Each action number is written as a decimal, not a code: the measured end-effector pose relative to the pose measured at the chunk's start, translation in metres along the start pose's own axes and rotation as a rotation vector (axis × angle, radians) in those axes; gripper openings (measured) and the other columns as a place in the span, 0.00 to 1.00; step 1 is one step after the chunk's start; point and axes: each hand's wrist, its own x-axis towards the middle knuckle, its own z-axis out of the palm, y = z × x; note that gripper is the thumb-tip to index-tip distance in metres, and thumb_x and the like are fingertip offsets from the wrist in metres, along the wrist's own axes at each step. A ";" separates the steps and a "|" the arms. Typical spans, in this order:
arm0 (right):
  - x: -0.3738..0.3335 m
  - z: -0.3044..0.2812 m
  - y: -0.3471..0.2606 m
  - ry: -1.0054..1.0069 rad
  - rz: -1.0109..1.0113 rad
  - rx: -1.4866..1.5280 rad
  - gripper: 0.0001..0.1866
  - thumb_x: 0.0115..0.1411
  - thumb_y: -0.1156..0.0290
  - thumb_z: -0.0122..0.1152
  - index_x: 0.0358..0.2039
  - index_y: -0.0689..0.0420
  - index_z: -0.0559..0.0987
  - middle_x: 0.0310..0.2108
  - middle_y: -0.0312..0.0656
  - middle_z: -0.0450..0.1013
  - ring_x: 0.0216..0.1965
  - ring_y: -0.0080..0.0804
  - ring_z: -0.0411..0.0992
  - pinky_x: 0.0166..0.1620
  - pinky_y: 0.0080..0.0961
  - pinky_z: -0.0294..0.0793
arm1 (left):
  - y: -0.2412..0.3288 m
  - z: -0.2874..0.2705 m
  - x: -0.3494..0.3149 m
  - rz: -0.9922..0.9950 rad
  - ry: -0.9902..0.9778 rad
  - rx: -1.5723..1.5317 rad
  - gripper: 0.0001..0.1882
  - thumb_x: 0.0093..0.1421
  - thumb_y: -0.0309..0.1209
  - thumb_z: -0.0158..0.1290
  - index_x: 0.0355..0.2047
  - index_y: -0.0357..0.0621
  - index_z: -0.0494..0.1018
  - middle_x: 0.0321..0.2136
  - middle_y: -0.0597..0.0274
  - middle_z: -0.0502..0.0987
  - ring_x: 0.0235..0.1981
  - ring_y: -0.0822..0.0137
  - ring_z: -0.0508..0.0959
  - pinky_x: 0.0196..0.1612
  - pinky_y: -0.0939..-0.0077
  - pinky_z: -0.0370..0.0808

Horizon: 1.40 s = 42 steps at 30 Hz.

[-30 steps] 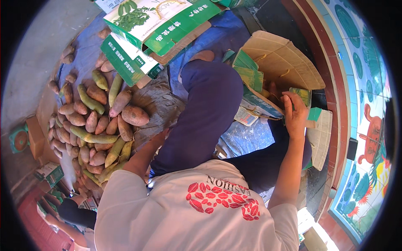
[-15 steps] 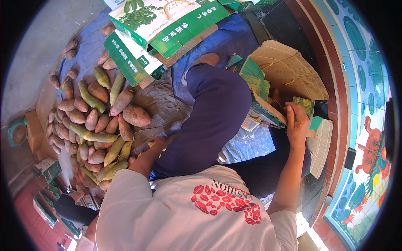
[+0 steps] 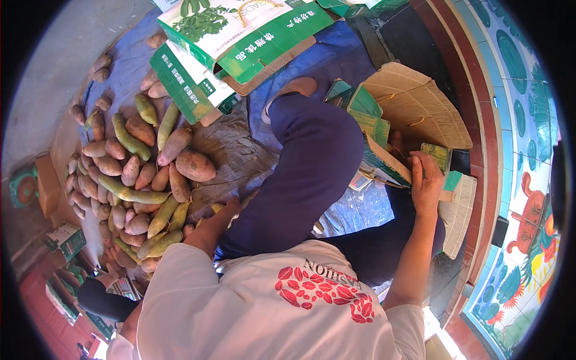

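My right hand is at the near rim of an open cardboard box, its bent fingers on the box edge. The lid stands raised, with a yellow cord handle on it. Inside the box lies something reddish brown, mostly in shadow. My left hand reaches down beside my bent knee; its fingers are hidden there. Close to it, a yellowish-green end of a vegetable peeks out. Left of that hand spreads a heap of reddish-brown sweet potatoes, mixed with long green radishes.
White and green printed cartons stand ahead of me. Blue sheeting covers the ground. A painted tile wall runs along the right. At the left are a green round-faced scale and another person's dark-clad leg.
My left hand has shifted very slightly near the knee. My right hand stays at the box rim, and the view has tilted a little.
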 end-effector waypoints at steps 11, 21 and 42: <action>0.003 0.002 -0.001 -0.002 -0.009 -0.001 0.04 0.59 0.76 0.55 0.32 0.62 0.77 0.26 0.45 0.73 0.27 0.39 0.72 0.32 0.29 0.70 | 0.009 -0.008 -0.007 -0.064 0.062 -0.233 0.36 0.47 0.45 0.62 0.49 0.30 0.69 0.50 0.37 0.70 0.53 0.49 0.71 0.53 0.65 0.69; 0.004 -0.006 -0.002 0.036 0.002 0.107 0.04 0.57 0.76 0.57 0.31 0.62 0.77 0.29 0.47 0.74 0.30 0.45 0.73 0.35 0.31 0.71 | 0.010 -0.072 -0.004 -0.048 0.154 -0.292 0.37 0.46 0.45 0.63 0.49 0.29 0.68 0.50 0.36 0.70 0.53 0.48 0.72 0.52 0.65 0.70; -0.011 -0.033 0.026 0.456 0.079 0.202 0.06 0.56 0.72 0.59 0.31 0.61 0.78 0.29 0.48 0.75 0.29 0.46 0.74 0.33 0.31 0.73 | 0.091 -0.269 -0.278 0.504 0.563 -1.290 0.32 0.47 0.34 0.62 0.51 0.36 0.66 0.44 0.55 0.74 0.46 0.61 0.74 0.49 0.66 0.69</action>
